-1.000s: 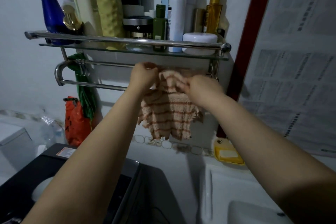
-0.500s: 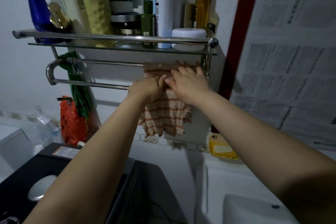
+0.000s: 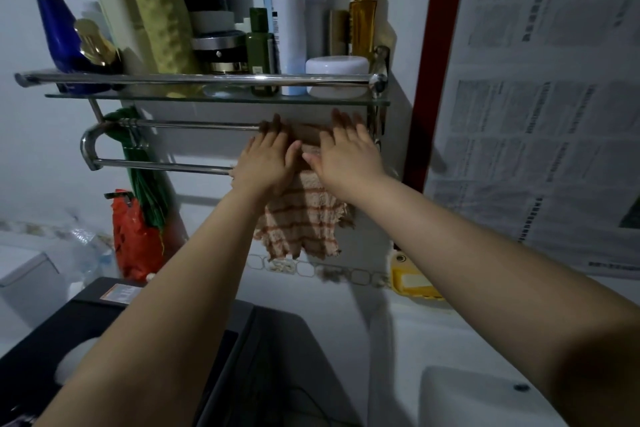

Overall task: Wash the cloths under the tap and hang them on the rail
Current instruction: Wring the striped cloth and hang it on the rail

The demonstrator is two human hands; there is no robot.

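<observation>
A peach cloth with orange stripes [image 3: 304, 218] hangs over the right end of the chrome double rail [image 3: 162, 165] under the shelf. Its lower part dangles below the front bar, with a ragged bottom edge. My left hand [image 3: 266, 161] and my right hand [image 3: 346, 159] lie flat on the cloth's top where it drapes across the two bars, fingers spread and pointing toward the wall. The thumbs nearly touch. Neither hand grips the cloth. The top of the cloth is mostly hidden under my hands.
A glass shelf [image 3: 214, 99] crowded with bottles and jars sits just above my hands. A green item [image 3: 138, 149] and an orange bag [image 3: 138, 236] hang at the rail's left end. A white sink [image 3: 478, 399] is at the lower right, a dark appliance [image 3: 270, 357] below, a yellow soap dish [image 3: 412, 279] by the wall.
My hands held the bunched cloth at the rail, then laid it over the bars. They have now opened flat on top of it, fingers extended toward the wall.
</observation>
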